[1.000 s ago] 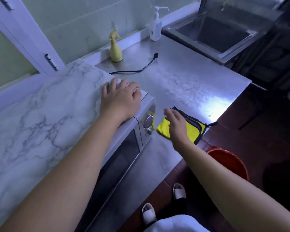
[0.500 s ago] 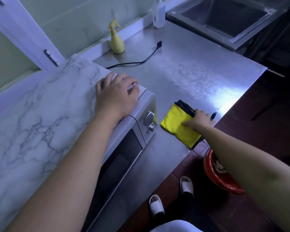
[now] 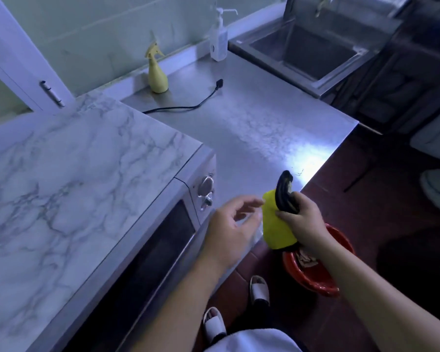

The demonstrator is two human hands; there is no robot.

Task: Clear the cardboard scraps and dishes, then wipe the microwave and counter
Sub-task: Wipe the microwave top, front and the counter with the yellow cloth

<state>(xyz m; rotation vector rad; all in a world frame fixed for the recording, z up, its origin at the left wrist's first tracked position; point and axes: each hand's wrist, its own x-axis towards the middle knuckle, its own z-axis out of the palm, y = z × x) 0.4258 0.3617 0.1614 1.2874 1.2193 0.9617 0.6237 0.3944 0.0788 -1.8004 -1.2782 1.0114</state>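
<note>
My right hand (image 3: 300,222) grips a yellow cloth with black trim (image 3: 274,224) and holds it up off the steel counter (image 3: 252,128), near the front edge. My left hand (image 3: 229,224) hovers just left of the cloth with its fingers spread and relaxed, the fingertips close to the yellow fabric. The microwave (image 3: 148,250) stands on the left, its top covered in a marble pattern, its dark door and two knobs (image 3: 205,191) facing me.
A yellow spray bottle (image 3: 156,72) and a clear pump bottle (image 3: 219,39) stand by the back wall. A black power cord (image 3: 188,105) lies across the counter. A steel sink (image 3: 313,49) is at the far right. A red basin (image 3: 315,268) with scraps sits on the floor.
My left hand left the microwave top and came down beside the cloth. My right hand picked the yellow cloth up off the counter.
</note>
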